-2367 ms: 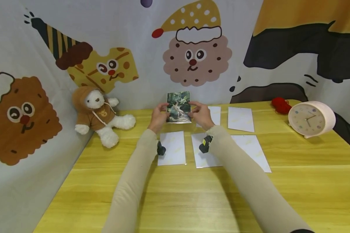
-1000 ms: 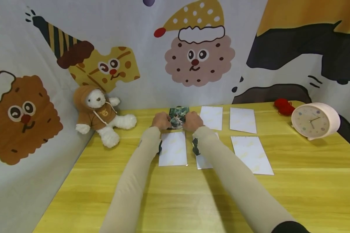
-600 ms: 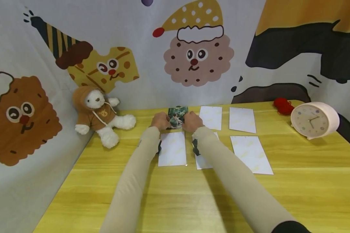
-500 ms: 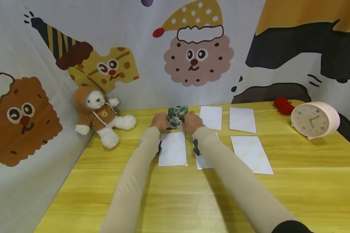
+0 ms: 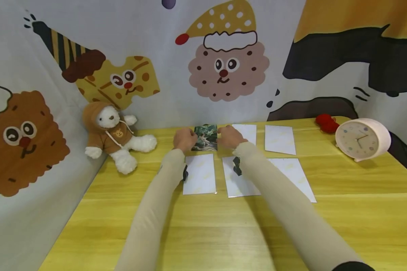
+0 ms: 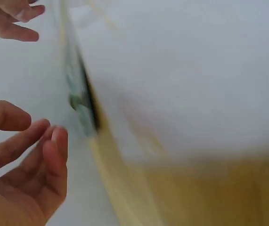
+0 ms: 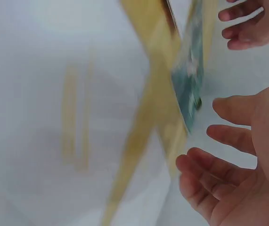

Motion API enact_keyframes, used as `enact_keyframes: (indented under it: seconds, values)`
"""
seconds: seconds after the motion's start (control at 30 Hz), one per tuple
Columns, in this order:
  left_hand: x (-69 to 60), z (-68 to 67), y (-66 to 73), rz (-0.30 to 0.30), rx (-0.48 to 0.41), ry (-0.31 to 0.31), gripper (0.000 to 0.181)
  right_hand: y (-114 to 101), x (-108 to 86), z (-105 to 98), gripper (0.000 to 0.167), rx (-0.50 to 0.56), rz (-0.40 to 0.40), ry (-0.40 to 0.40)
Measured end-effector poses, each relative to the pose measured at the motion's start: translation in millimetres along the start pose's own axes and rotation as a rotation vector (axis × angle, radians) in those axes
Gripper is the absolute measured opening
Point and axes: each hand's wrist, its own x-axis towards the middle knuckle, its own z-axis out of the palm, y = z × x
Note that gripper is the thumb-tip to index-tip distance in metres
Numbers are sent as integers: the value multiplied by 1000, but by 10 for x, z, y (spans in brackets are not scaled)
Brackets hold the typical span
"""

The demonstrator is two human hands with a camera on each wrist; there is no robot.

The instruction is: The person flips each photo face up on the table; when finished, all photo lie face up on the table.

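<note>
A glossy picture card (image 5: 205, 138) with a green woodland scene lies face up at the back of the table, between my two hands. Left of it is my left hand (image 5: 184, 139), its fingers loosely bent and apart from the card in the left wrist view. My right hand (image 5: 230, 137) is on the other side; the right wrist view shows its fingers spread, with a gap to the card. Neither hand holds anything. White cards lie around: one (image 5: 199, 174) nearer me, another (image 5: 239, 180) partly under my right forearm, and one (image 5: 249, 132) behind my right hand.
More white cards lie to the right, one at the back (image 5: 280, 139) and one in front (image 5: 293, 173), partly covered by my sleeve. A pink alarm clock (image 5: 357, 139) and red yarn (image 5: 326, 123) stand at right. A plush bear (image 5: 113, 135) sits at back left against the printed cloth.
Earlier both hands held the picture card raised, then lowered it to the table and kept hold of its sides. Now they have let go and moved slightly apart.
</note>
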Motion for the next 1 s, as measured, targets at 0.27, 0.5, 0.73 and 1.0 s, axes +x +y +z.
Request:
enact_keyframes:
  seconds: [0.27, 0.5, 0.73, 1.0]
  values:
    - [-51, 55, 347, 98, -456, -366, 40, 405, -220, -307, 52, 31, 5, 25]
    - [-82, 225, 534, 130, -551, -584, 48, 709, -475, -400, 58, 141, 106, 0]
    - [-110, 344, 654, 130, -464, -537, 50, 830, -585, -327, 59, 150, 123, 10]
    - [-143, 447, 784, 175, -316, -511, 48, 839, -564, -262, 65, 254, 184, 15]
